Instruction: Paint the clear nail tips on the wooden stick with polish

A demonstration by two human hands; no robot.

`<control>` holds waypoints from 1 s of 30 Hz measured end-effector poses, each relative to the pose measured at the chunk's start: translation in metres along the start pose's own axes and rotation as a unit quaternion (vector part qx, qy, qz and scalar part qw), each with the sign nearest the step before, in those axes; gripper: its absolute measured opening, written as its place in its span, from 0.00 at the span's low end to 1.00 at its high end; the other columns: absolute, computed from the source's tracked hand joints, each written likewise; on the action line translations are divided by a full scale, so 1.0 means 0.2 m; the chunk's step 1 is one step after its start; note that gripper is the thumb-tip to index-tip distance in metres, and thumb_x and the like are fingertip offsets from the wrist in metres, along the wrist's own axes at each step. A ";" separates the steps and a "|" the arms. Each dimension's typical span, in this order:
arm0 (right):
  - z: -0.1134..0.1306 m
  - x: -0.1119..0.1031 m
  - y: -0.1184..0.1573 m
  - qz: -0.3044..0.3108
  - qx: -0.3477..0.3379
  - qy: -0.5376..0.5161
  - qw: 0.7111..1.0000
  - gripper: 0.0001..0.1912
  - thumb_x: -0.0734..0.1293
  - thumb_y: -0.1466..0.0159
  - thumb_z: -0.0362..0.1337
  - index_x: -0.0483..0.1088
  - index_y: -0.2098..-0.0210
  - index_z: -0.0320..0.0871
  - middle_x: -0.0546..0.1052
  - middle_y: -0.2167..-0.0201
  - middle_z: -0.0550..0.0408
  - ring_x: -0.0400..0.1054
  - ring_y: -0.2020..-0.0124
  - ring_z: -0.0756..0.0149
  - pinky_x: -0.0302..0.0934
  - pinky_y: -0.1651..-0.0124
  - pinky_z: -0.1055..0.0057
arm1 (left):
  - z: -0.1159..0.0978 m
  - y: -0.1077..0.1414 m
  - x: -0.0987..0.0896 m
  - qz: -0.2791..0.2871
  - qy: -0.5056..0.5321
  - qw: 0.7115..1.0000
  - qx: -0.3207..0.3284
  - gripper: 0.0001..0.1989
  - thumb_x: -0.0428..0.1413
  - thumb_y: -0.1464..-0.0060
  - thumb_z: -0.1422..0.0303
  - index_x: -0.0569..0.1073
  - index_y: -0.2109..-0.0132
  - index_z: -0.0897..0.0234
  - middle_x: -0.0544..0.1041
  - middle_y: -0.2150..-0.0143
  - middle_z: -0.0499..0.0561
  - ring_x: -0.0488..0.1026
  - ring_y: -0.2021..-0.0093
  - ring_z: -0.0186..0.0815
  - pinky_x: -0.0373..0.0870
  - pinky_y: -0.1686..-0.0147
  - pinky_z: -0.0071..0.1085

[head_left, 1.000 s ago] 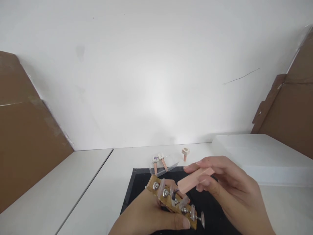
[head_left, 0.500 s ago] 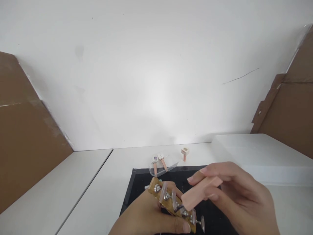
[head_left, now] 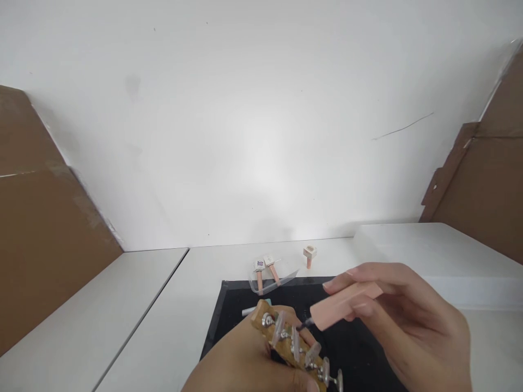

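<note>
My left hand (head_left: 249, 356) is closed around a brown wooden nail-tip holder (head_left: 258, 320) that slants down to the right. Several silver posts stand along it, bearing clear nail tips (head_left: 295, 344). Between thumb and fingers, my right hand (head_left: 417, 326) pinches a nail polish brush (head_left: 343, 306) by its pink cap. The dark bristles point down-left, at or just beside one of the upper nail tips; I cannot tell if they touch. Part of the holder's lower end is covered by my left thumb.
A black mat (head_left: 232, 305) lies below my hands. Behind it, pink-handled bottles (head_left: 259, 267) rest in a clear tray (head_left: 288, 276), and another pink-handled bottle (head_left: 309, 252) is to their right. A white box (head_left: 469, 288) stands right; brown cardboard panels (head_left: 53, 228) flank both sides.
My right hand has moved slightly up and right with the brush, whose bristles are now by an upper nail tip. The holder has turned and shifted a little in my left hand.
</note>
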State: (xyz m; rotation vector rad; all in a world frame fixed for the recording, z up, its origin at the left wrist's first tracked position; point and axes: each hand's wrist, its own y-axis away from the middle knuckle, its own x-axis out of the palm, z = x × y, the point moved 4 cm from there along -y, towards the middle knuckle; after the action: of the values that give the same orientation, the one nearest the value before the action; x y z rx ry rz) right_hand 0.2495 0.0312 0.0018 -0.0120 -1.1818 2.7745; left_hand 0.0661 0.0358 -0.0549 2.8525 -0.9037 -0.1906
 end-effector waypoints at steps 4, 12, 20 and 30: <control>0.01 0.02 -0.02 0.065 -0.030 -0.010 0.997 0.05 0.71 0.36 0.43 0.76 0.60 0.55 0.84 0.72 0.62 0.78 0.73 0.69 0.72 0.69 0.79 | -0.02 -0.01 0.00 0.007 -0.024 1.000 0.001 0.19 0.70 0.59 0.61 0.74 0.60 0.61 0.76 0.63 0.46 0.75 0.60 0.39 0.69 0.60 0.34; 0.01 0.02 -0.03 0.074 -0.062 0.023 0.995 0.12 0.69 0.37 0.30 0.74 0.57 0.54 0.85 0.69 0.60 0.79 0.74 0.66 0.71 0.73 0.75 | -0.02 -0.01 0.01 0.009 -0.013 1.000 0.002 0.19 0.70 0.59 0.62 0.74 0.61 0.61 0.77 0.63 0.46 0.75 0.60 0.39 0.68 0.60 0.34; 0.01 0.00 0.00 -0.012 -0.029 0.019 0.999 0.03 0.70 0.35 0.42 0.77 0.62 0.53 0.83 0.73 0.59 0.77 0.74 0.67 0.74 0.70 0.75 | 0.00 -0.01 -0.01 0.011 0.000 1.000 0.001 0.17 0.70 0.58 0.64 0.74 0.62 0.62 0.78 0.63 0.46 0.76 0.60 0.38 0.69 0.62 0.32; 0.01 0.01 -0.04 0.095 -0.081 0.032 0.992 0.10 0.70 0.37 0.32 0.74 0.57 0.53 0.85 0.70 0.58 0.80 0.72 0.63 0.74 0.72 0.72 | -0.05 -0.01 0.01 0.017 0.009 1.000 0.010 0.16 0.70 0.58 0.65 0.73 0.63 0.62 0.75 0.66 0.45 0.74 0.62 0.36 0.69 0.62 0.32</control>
State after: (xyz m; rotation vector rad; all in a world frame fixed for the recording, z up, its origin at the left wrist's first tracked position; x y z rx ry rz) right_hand 0.2472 0.0342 0.0090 -0.2381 -1.4561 2.8016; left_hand 0.0698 0.0365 -0.0463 2.8503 -0.9540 -0.1540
